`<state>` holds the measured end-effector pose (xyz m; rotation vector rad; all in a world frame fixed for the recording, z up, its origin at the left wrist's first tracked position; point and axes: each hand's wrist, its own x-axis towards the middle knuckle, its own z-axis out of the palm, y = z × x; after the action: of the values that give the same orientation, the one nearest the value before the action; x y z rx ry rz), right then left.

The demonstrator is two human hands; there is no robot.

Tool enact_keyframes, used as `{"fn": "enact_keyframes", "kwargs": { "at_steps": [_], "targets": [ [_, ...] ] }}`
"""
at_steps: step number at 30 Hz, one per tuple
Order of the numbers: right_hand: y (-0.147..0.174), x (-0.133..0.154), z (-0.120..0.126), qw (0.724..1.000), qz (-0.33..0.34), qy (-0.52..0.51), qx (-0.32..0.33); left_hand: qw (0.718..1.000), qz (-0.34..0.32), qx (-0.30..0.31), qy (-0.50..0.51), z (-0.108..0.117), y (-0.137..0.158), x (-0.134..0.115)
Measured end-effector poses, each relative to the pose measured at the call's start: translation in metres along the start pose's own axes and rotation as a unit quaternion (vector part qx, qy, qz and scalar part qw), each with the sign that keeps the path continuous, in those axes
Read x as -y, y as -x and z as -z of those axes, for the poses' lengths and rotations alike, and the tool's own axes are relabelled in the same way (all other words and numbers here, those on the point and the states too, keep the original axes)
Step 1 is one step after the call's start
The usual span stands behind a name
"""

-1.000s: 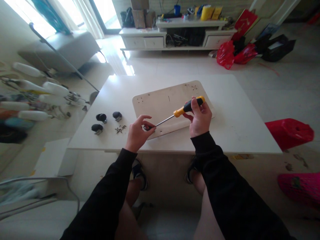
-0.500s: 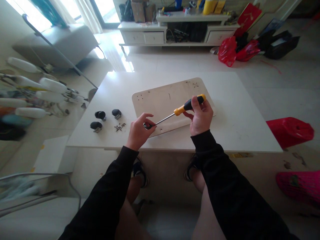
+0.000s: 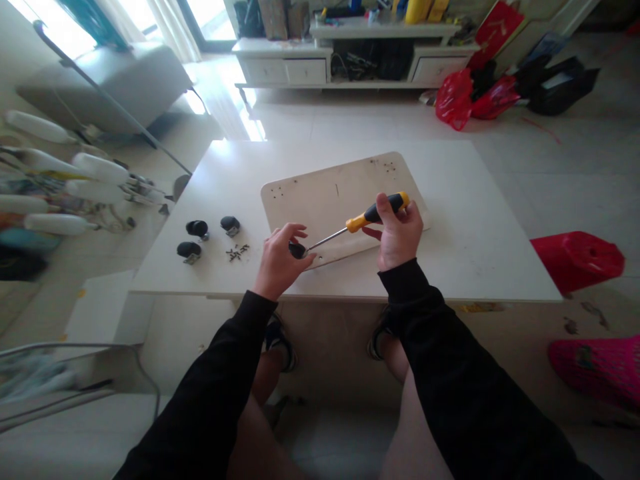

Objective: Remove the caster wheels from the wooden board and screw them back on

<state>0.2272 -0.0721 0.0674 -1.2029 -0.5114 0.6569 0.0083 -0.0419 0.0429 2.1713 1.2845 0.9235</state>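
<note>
While the yellow-and-black screwdriver (image 3: 356,223) is gripped by its handle in the right hand (image 3: 399,233), a black caster (image 3: 297,250) is held between the curved fingers and thumb of the left hand (image 3: 281,261). The two hands are kept apart, linked only by the screwdriver, whose metal shaft is slanted down and leftward to the caster, just beside the left thumb. Whether the tip is seated on a screw there cannot be told.

The caster is positioned at the near left corner of a pale, round-cornered board (image 3: 320,207), which is laid flat and slightly askew on a white table (image 3: 465,260). Small groups of holes can be seen at the board's far left and far right corners, and a single hole is left visible near the caster, by the near edge.

To the left of the board, three loose casters (image 3: 230,224) are set out on the table, with a small scatter of screws (image 3: 237,253) beside them. Past the table's right edge, a red plastic stool (image 3: 577,260) is seen; on the far side of the room, a white cabinet (image 3: 280,70) is placed, with red plastic bags (image 3: 454,100) gathered at its right.
</note>
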Motion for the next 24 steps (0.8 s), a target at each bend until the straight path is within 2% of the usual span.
{"fn": "enact_keyframes", "kwargs": {
  "at_steps": [2, 6, 8, 12, 17, 19, 21, 24],
  "targets": [
    [0.006, -0.002, -0.003, 0.999, -0.003, 0.01, 0.03, 1.0, -0.019, 0.008, 0.011, -0.002, 0.0, -0.001],
    [0.022, -0.003, -0.008, 0.992, -0.003, 0.038, 0.119, 0.992, -0.067, 0.049, 0.097, -0.011, 0.006, -0.012],
    [0.031, -0.001, -0.009, 0.986, 0.029, 0.073, 0.148, 0.985, -0.088, 0.064, 0.137, -0.015, 0.011, -0.02],
    [0.05, 0.005, -0.008, 0.968, 0.094, 0.139, 0.185, 0.97, -0.094, 0.055, 0.218, -0.024, 0.02, -0.034],
    [0.064, 0.013, -0.007, 0.932, 0.189, 0.233, 0.204, 0.941, -0.044, 0.073, 0.328, -0.027, 0.021, -0.04],
    [0.065, 0.014, -0.005, 0.923, 0.219, 0.241, 0.203, 0.931, -0.012, 0.078, 0.357, -0.022, 0.022, -0.039],
    [0.063, 0.017, -0.001, 0.934, 0.218, 0.203, 0.199, 0.921, 0.03, 0.083, 0.379, -0.014, 0.022, -0.037],
    [0.06, 0.028, 0.012, 0.959, 0.175, 0.105, 0.198, 0.896, 0.07, 0.063, 0.434, 0.005, 0.019, -0.037]
  ]
}}
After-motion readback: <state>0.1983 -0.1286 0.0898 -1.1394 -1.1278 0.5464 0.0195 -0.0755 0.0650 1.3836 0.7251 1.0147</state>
